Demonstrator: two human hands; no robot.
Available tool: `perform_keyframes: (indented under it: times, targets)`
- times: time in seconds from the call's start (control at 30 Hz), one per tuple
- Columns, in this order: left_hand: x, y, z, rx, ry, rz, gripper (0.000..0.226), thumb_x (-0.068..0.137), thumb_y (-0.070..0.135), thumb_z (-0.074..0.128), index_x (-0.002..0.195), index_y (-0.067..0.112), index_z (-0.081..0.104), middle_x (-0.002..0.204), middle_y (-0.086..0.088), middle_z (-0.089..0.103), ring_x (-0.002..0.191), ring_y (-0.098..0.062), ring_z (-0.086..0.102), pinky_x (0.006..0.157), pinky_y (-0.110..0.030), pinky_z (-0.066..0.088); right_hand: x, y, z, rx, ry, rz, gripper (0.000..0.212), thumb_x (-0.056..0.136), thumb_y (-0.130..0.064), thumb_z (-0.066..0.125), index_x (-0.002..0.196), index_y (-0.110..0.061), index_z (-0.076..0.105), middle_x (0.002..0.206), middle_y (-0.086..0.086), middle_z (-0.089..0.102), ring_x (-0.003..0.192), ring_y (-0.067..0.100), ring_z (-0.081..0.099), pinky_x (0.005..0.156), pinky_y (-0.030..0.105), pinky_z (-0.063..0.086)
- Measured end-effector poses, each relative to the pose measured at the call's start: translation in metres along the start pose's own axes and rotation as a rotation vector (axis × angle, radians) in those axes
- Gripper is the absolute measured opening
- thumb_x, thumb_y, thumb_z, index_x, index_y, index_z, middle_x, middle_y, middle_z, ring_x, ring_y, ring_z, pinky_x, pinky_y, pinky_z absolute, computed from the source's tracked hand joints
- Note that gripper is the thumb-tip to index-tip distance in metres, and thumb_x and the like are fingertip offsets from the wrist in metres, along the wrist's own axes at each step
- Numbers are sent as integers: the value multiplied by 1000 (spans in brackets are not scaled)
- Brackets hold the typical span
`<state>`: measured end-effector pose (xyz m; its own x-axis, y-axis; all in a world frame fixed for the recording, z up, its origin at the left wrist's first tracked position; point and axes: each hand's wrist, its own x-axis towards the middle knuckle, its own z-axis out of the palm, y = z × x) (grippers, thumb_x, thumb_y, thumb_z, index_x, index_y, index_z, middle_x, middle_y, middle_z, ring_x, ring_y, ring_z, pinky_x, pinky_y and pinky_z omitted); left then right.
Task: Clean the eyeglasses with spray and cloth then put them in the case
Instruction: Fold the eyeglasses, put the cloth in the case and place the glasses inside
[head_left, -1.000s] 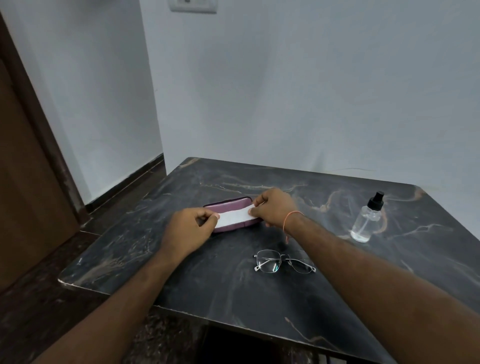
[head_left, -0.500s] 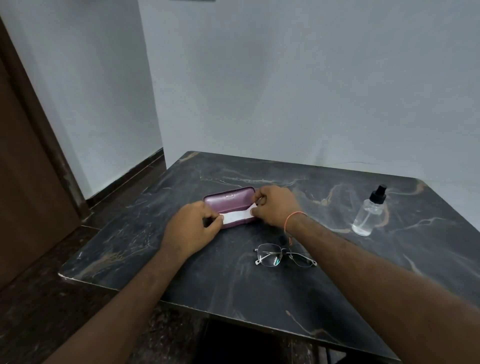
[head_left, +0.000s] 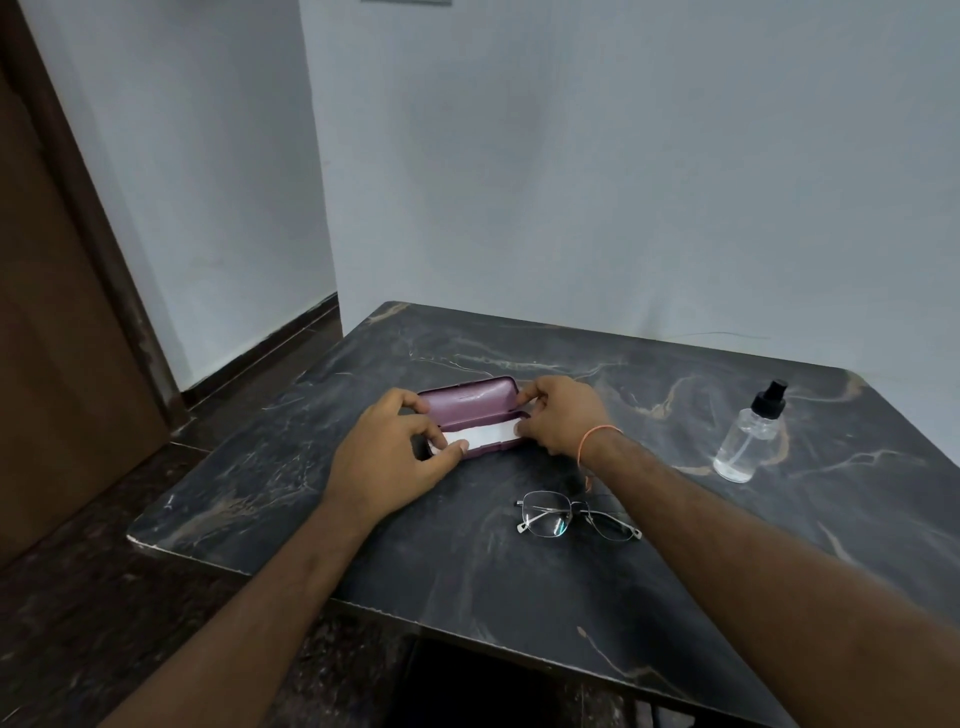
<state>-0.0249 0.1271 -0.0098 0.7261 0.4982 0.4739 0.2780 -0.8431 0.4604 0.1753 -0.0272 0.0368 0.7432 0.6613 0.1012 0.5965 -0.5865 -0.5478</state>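
A purple glasses case (head_left: 470, 402) lies open on the dark marble table (head_left: 519, 582), its lid raised toward the wall. A white cloth (head_left: 483, 436) shows inside it. My left hand (head_left: 387, 457) grips the case's left end, thumb on the front rim. My right hand (head_left: 561, 415) holds the right end, fingers at the lid's corner. Thin metal-framed eyeglasses (head_left: 574, 517) lie folded on the table nearer to me, under my right forearm's line. A clear spray bottle (head_left: 748, 436) with a black pump stands upright to the right.
The table stands against a pale wall (head_left: 623, 182) in a corner. A brown door (head_left: 57, 338) is at the left, with dark floor (head_left: 78, 597) between it and the table's left edge.
The case lid has swung up and the case stands further open, showing more of its inside. Both hands stayed at the case's two ends.
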Motion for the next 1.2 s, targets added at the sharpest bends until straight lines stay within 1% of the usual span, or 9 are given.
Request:
perform_keyframes:
  times: [0.13,0.37,0.47,0.6,0.8,0.97,1.03,1.1,1.2]
  targets:
    - [1,-2,-2,-10,-36,-12,38,76,74,83,88,39,77,140,21,51,118,-5,58,89,-32,59,2,0,-1,82,-35,86,33,80,-10,87,97,-31,69,90,2,75,69,29,79,63,42,68]
    - [-1,0,-6,-177,-67,4,38,78,58,91,109,42,76,164,21,37,129,-1,51,103,-33,52,7,10,7,201,-22,158,37,78,-3,82,102,-28,69,93,8,76,62,27,77,64,45,69]
    - [-1,0,-8,-245,-93,-32,60,77,57,92,129,42,67,171,19,28,141,-1,41,113,-36,46,9,13,8,237,-33,170,38,78,-1,82,100,-29,67,93,8,75,59,21,72,64,43,69]
    - [3,-1,-9,-218,-88,-153,94,68,78,85,149,52,44,167,14,42,149,-18,49,122,-61,41,9,15,7,271,-43,168,38,79,0,82,105,-25,69,90,8,75,57,21,70,62,40,68]
    - [10,-2,-9,-142,-166,-232,120,62,87,82,161,51,25,162,13,55,151,-25,50,123,-58,28,3,18,3,374,-58,130,33,84,-4,85,100,-27,66,95,6,70,67,18,69,54,28,59]
    - [11,-3,-8,-132,-185,-227,114,67,81,85,161,49,29,152,17,64,151,-23,49,122,-58,27,-14,21,-10,413,-89,73,24,91,-16,83,108,-24,68,97,5,70,85,18,70,63,31,64]
    - [11,-5,-7,-144,-184,-225,112,67,81,85,160,49,32,151,16,65,149,-23,51,122,-59,26,-24,23,-20,363,-65,39,23,93,-20,81,114,-21,70,99,2,71,82,14,69,63,26,63]
    - [11,-5,-7,-131,-187,-215,108,68,81,85,159,49,34,153,16,64,149,-23,51,122,-60,27,-39,24,-34,220,-30,-51,17,94,-25,79,109,-22,74,97,-7,73,76,1,65,65,11,53]
    - [11,-4,-7,-105,-183,-195,100,70,81,83,155,49,41,153,15,62,146,-22,54,120,-59,31,-66,27,-54,-14,-70,-187,7,93,-35,79,93,-28,78,89,-14,76,72,-9,63,71,11,44]
